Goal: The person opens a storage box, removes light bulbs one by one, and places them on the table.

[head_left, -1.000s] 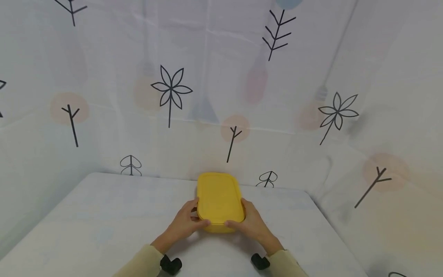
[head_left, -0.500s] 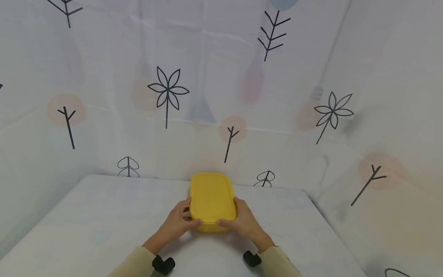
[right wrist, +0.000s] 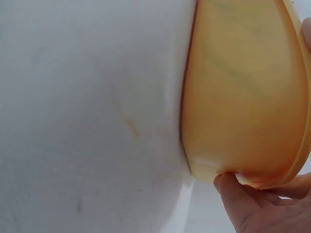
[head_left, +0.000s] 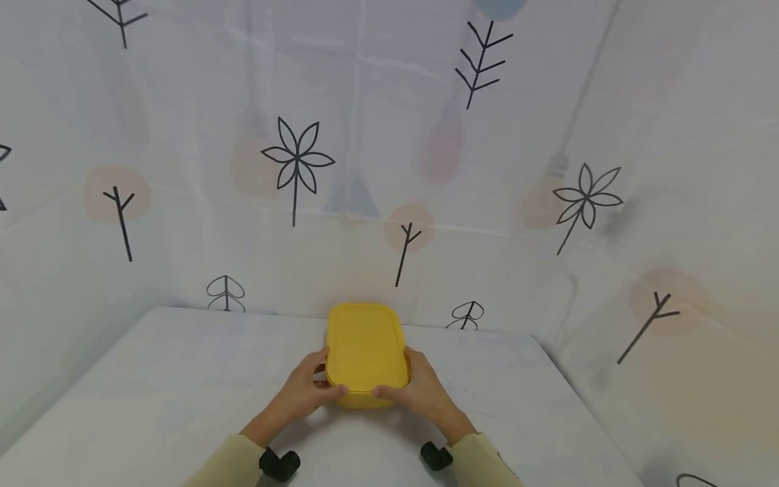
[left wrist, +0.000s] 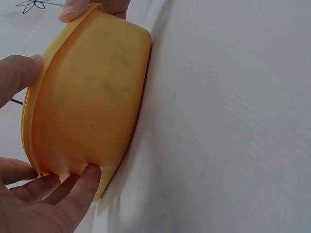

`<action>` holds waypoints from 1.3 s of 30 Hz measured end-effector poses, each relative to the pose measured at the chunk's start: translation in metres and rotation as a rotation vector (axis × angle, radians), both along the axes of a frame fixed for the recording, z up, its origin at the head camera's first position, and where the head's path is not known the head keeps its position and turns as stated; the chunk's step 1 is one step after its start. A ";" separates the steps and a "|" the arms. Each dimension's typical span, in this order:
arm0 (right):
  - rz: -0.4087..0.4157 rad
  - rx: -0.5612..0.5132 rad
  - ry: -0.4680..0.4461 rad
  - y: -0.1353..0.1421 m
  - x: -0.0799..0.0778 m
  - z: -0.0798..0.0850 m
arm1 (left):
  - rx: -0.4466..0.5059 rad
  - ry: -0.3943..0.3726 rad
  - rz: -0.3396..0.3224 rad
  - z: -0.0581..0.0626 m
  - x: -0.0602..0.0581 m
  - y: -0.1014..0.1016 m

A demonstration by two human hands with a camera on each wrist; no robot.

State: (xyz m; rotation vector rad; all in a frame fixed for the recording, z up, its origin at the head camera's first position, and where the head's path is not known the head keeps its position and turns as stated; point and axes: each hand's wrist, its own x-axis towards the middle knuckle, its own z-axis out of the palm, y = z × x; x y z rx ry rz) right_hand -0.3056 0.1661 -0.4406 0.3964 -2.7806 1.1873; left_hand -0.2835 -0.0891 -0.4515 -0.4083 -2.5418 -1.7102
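Fingers (left wrist: 85, 191) of the left hand (head_left: 304, 392) clamp the left side of the yellow box (left wrist: 90, 97), the thumb (left wrist: 19, 75) set on the near edge of its lid (head_left: 365, 348). Right of that hand, the box stands upright between both hands, base down on the white table (head_left: 201, 379). It is a rounded rectangle with smooth, faintly smudged walls that look like plastic, topped by a flat lid with a raised border. At its right side the right hand (head_left: 426, 392) clamps it likewise, a pale sleeve (head_left: 481, 463) behind the wrist.
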 end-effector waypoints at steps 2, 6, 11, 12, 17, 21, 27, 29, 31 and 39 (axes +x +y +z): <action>-0.001 0.008 -0.007 0.002 0.001 0.000 | 0.002 0.002 -0.003 -0.001 -0.001 0.000; 0.006 -0.003 -0.016 0.006 0.001 -0.001 | 0.016 0.017 -0.018 -0.003 -0.001 0.001; 0.016 -0.016 -0.020 0.009 0.002 0.000 | -0.001 0.047 -0.020 -0.002 0.001 0.003; 0.019 -0.015 -0.020 0.009 0.002 0.000 | -0.003 0.048 -0.016 -0.002 0.001 0.003; 0.049 -0.027 -0.015 0.006 0.004 0.004 | 0.006 0.048 -0.001 -0.001 0.002 0.002; 0.065 -0.035 -0.005 0.005 0.004 0.004 | 0.006 0.054 0.002 -0.001 0.003 0.001; 0.099 -0.047 0.017 0.003 0.002 0.002 | -0.011 0.077 0.013 -0.001 0.004 0.000; 0.111 -0.048 0.033 0.003 0.002 0.002 | -0.023 0.088 0.021 -0.001 0.004 0.000; 0.114 -0.047 0.047 0.003 0.002 0.002 | -0.039 0.102 0.033 0.000 0.004 0.000; 0.085 -0.035 0.057 0.003 0.002 0.003 | -0.106 0.141 0.071 0.001 0.004 0.000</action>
